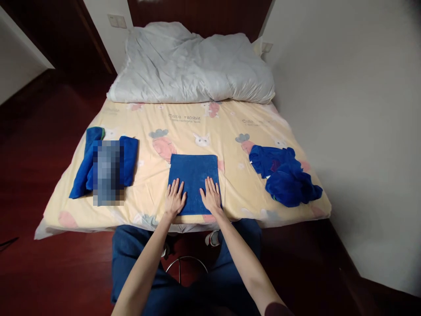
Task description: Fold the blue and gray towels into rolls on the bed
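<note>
A blue towel (pixel 194 175) lies flat and square near the front edge of the bed, right before me. Resting on its left side, near the lower corner, is my left hand (pixel 175 197), palm down with fingers stretched out. My right hand (pixel 211 196) presses flat on the right side of the same towel, fingers spread. Neither hand grips anything. Crumpled blue cloths (pixel 286 180) lie in a heap to the right. Over on the left are folded or rolled blue cloths (pixel 130 158), partly covered by a blurred patch.
The bed sheet (pixel 197 127) is yellow with rabbit and carrot prints. A folded white quilt (pixel 194 66) fills the head of the bed, before a dark headboard (pixel 204 17). A white wall (pixel 355 131) stands at the right. Below are my knees and a metal ring of a stool (pixel 186 258).
</note>
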`<state>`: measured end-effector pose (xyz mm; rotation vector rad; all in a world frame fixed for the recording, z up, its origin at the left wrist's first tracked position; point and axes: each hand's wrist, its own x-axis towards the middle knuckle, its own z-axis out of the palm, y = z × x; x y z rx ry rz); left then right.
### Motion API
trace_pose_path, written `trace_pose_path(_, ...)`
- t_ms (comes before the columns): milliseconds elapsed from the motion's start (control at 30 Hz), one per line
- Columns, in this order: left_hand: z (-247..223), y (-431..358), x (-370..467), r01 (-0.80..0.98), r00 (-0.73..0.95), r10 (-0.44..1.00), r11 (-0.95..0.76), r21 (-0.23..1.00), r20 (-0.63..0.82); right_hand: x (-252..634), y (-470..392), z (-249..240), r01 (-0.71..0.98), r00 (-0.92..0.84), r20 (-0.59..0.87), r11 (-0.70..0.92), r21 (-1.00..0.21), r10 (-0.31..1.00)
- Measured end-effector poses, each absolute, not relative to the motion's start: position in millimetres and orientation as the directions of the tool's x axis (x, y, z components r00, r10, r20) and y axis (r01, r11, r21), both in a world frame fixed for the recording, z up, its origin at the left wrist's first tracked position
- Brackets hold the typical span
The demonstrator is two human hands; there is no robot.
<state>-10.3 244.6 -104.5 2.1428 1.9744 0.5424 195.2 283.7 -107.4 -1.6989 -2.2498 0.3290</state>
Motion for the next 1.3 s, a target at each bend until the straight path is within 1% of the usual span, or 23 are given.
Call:
trace_pose_path(300, -106, 186, -48, 0.938, -0.044, 0.991, -0.001, 0.347, 0.122, 249, 245, -118, 0.906, -0.167, 0.156, 0.214, -0.366, 0.974)
trace_pose_path(567, -105, 136, -69, 0.938, -0.058, 0.989, 0.008, 0.346, 0.135, 280, 213, -131, 0.926, -0.127, 0.16, 0.175, -0.334, 0.979)
trace_pose_path(667, -101, 119, -74, 0.945, -0.066, 0.99, 0.022, 0.326, 0.125, 291, 203, -132, 0.923, -0.114, 0.152, 0.161, -0.35, 0.982)
trace_pose_path(767, -101, 104, -83, 0.945, -0.052, 0.993, 0.016, 0.327, 0.101, 300, 196, -131, 0.902, -0.115, 0.136, 0.161, -0.402, 0.984)
trace_pose_path(833, -106, 95, -92, 0.934, -0.034, 0.996, 0.003, 0.358, 0.08, 307, 193, -129, 0.862, -0.121, 0.136, 0.172, -0.478, 0.983)
trace_pose_path(900, -112, 86, -101, 0.909, -0.008, 0.997, -0.026, 0.416, 0.081, 313, 190, -127, 0.785, -0.111, 0.171, 0.192, -0.589, 0.979)
trace_pose_path(967, -118, 77, -109, 0.872, 0.013, 0.993, -0.068, 0.485, 0.115, 319, 185, -124, 0.68, -0.071, 0.231, 0.217, -0.701, 0.97)
trace_pose_path(1067, -119, 69, -111, 0.829, -0.019, 0.983, -0.086, 0.552, 0.183, 322, 177, -119, 0.542, 0.015, 0.29, 0.235, -0.807, 0.957)
trace_pose_path(1167, -111, 70, -101, 0.818, -0.071, 0.976, -0.063, 0.571, 0.208, 319, 170, -114, 0.487, 0.027, 0.279, 0.231, -0.842, 0.96)
trace_pose_path(1233, -105, 77, -90, 0.809, -0.056, 0.978, -0.073, 0.584, 0.2, 314, 169, -111, 0.502, -0.025, 0.28, 0.254, -0.827, 0.96)
trace_pose_path(1300, -99, 90, -78, 0.796, -0.007, 0.982, -0.108, 0.596, 0.187, 309, 169, -111, 0.531, -0.109, 0.293, 0.305, -0.791, 0.95)
